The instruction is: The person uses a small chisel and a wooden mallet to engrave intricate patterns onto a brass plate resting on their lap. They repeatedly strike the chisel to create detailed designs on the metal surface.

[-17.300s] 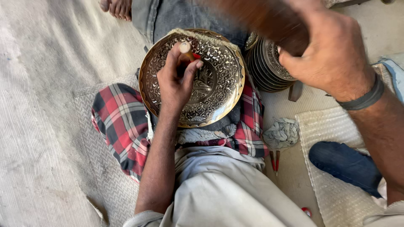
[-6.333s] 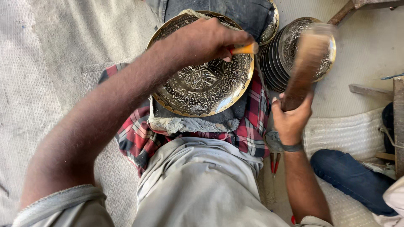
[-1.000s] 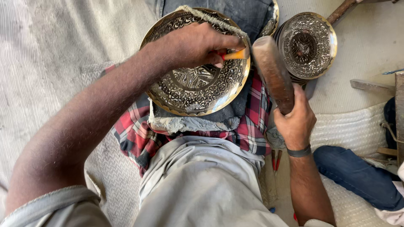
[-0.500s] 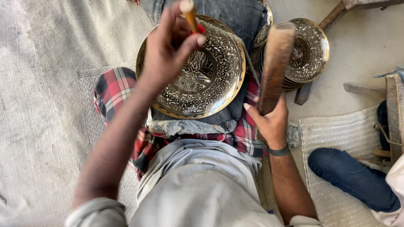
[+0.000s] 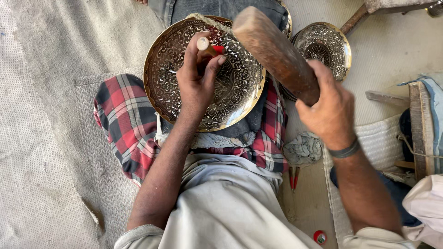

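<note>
A round brass plate (image 5: 168, 78) with fine engraved patterns rests tilted on my lap, over a red checked cloth (image 5: 122, 124). My left hand (image 5: 198, 80) grips a small chisel (image 5: 205, 45) with a red band, its tip set on the plate's centre. My right hand (image 5: 330, 108) is closed around a thick wooden mallet (image 5: 274, 50), which is raised above the plate's right rim, its head pointing up and left. A dark band circles my right wrist.
A stack of similar engraved plates (image 5: 325, 46) stands to the right on the floor. A grey rag (image 5: 302, 150) and red-handled tools (image 5: 293, 177) lie beside my thigh. A wooden stool (image 5: 422, 129) and white woven mat (image 5: 383, 143) sit at the right; a small red cap (image 5: 320, 237) lies below.
My left hand has come down and set the chisel on the plate's centre. The mallet has swung from upright to slanting over the plate's right side.
</note>
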